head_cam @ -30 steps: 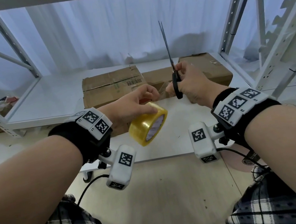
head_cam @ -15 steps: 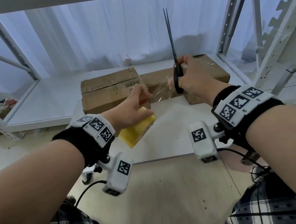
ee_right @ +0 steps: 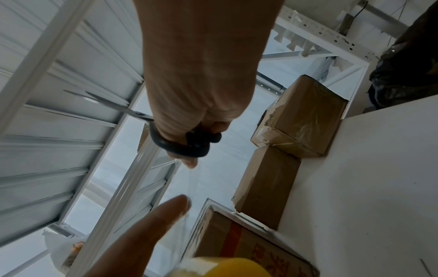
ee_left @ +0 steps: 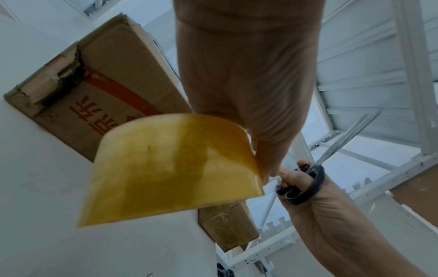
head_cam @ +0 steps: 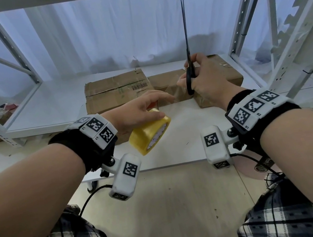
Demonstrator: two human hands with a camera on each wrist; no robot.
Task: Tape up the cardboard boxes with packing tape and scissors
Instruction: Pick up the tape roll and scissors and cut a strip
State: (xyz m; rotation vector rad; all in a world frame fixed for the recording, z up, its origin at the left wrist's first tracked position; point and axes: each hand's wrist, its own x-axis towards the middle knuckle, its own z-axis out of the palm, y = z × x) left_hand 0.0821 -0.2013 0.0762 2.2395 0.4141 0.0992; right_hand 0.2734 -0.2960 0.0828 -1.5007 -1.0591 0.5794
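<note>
My left hand (head_cam: 140, 111) grips the yellow packing tape roll (head_cam: 150, 133) above the white table (head_cam: 186, 146); the roll (ee_left: 170, 168) fills the left wrist view. A short clear strip of tape (head_cam: 174, 95) runs from the roll to my right hand (head_cam: 205, 84), which pinches its end. That hand also holds the black-handled scissors (head_cam: 190, 80) with blades together, pointing straight up; the handle (ee_right: 180, 146) shows in the right wrist view. Behind the hands stand three cardboard boxes: a left box (head_cam: 116, 90) with a barcode label, a middle box (head_cam: 166, 80) and a right box (head_cam: 226, 74).
White metal shelving posts (head_cam: 239, 23) rise at the right and posts (head_cam: 11, 49) at the left, with a shelf beam close overhead. A white curtain hangs behind. Another box with red print (ee_left: 99, 93) lies under my left hand. My knees in plaid cloth are below the table's front edge.
My left hand has turned the roll so its core faces me again, and a clear strip now shows between the hands. The right hand has kept the scissors upright, slightly higher.
</note>
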